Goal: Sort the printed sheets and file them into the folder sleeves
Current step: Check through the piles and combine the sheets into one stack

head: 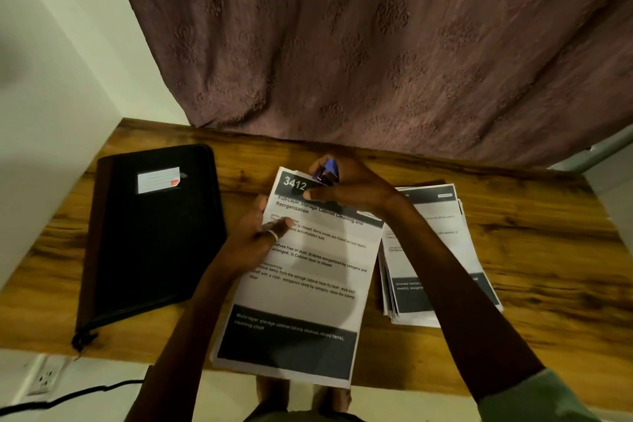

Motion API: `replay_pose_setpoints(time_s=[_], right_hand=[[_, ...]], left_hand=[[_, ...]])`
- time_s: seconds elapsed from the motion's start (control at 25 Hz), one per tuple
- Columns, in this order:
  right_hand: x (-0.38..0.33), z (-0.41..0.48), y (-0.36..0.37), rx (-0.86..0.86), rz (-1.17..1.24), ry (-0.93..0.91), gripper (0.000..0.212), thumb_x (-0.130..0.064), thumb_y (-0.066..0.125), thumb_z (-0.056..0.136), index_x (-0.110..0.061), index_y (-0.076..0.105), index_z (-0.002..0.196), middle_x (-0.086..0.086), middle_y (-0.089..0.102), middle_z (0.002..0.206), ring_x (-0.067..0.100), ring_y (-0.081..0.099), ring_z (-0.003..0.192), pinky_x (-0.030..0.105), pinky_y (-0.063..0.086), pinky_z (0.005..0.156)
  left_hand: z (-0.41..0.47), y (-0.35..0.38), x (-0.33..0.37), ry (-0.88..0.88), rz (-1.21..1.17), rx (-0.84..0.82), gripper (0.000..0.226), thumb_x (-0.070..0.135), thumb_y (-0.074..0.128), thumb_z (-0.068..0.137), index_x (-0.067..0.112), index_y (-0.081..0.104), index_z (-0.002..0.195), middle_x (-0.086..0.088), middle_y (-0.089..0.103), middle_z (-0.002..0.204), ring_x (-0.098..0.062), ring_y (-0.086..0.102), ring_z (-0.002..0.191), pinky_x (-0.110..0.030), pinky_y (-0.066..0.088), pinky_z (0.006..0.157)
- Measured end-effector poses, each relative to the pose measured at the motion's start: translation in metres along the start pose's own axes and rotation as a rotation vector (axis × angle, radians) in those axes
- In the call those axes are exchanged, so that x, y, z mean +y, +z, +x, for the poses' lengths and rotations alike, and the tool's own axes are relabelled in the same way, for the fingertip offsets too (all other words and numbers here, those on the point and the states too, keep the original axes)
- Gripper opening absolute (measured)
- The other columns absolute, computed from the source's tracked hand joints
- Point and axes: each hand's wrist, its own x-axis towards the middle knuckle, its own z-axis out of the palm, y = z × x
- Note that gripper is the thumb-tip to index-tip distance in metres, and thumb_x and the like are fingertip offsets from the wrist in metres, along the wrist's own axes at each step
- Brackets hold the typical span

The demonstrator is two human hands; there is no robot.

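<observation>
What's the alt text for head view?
Right hand holds a blue stapler-like tool at the top of printed sheets headed 3412; left hand grips their left edge. Closed black folder left of them, second sheet stack right, on a wooden table.

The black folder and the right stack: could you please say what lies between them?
Head view: the 3412 sheets, left hand gripping them, right hand holding a stapler.

On 1 brown wood-grain table (531, 233), 2 stacks of white printed sheets w/ dark grey bands are counted: centre stack (301, 288) and right stack (445, 216). Sheets per stack can't be counted. 1 black zipped rectangular folder (154, 236) w/ 1 white label (158, 179) is seen. 2 hands are noted: left hand (253, 233), right hand (349, 185). Also tallied: 1 small blue-and-metal tool (329, 169), 1 silver ring (273, 235), 1 mauve patterned curtain (376, 44), 1 white wall socket (46, 377), 1 black cable (68, 396).
</observation>
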Motion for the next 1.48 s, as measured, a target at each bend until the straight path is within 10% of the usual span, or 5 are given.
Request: replay_pose_setpoints(time_s=[0.52, 0.84, 1.16, 1.48], right_hand=[[0.003, 0.004, 0.012, 0.137, 0.047, 0.077, 0.019, -0.015, 0.074, 0.084, -0.023, 0.061, 0.096, 0.002, 0.069, 0.097, 0.019, 0.068, 0.092, 0.035, 0.058, 0.081], [0.003, 0.0, -0.013, 0.082, 0.024, -0.058, 0.048, -0.057, 0.058, 0.088, -0.011, 0.063, 0.1, 0.007, 0.069, 0.09, 0.017, 0.067, 0.085, 0.03, 0.054, 0.077], [-0.015, 0.024, -0.037, -0.23, -0.159, -0.1, 0.049, -0.046, 0.061, 0.092, -0.027, 0.051, 0.136, -0.013, 0.059, 0.129, -0.006, 0.054, 0.114, 0.014, 0.043, 0.095], [-0.013, 0.039, -0.034, -0.422, -0.065, -0.07, 0.036, -0.035, 0.064, 0.092, -0.019, 0.062, 0.124, 0.001, 0.07, 0.116, 0.017, 0.066, 0.108, 0.037, 0.053, 0.092]], left_hand=[[0.017, 0.012, -0.002, 0.274, 0.178, 0.165, 0.022, 0.042, 0.038, 0.106, 0.027, 0.053, 0.111, 0.001, 0.069, 0.088, -0.013, 0.069, 0.076, -0.048, 0.06, 0.069], [0.022, 0.006, -0.004, 0.256, 0.128, 0.139, 0.022, 0.041, 0.04, 0.106, 0.026, 0.056, 0.108, 0.003, 0.071, 0.092, -0.016, 0.071, 0.079, -0.045, 0.061, 0.068], [0.025, 0.002, -0.001, 0.254, 0.166, 0.066, 0.013, 0.027, 0.043, 0.106, 0.028, 0.051, 0.096, -0.002, 0.07, 0.082, -0.014, 0.071, 0.07, -0.032, 0.059, 0.062], [0.024, -0.005, -0.006, 0.303, 0.164, 0.014, 0.018, 0.022, 0.043, 0.106, 0.009, 0.054, 0.105, -0.002, 0.069, 0.083, -0.01, 0.07, 0.07, -0.024, 0.057, 0.062]])
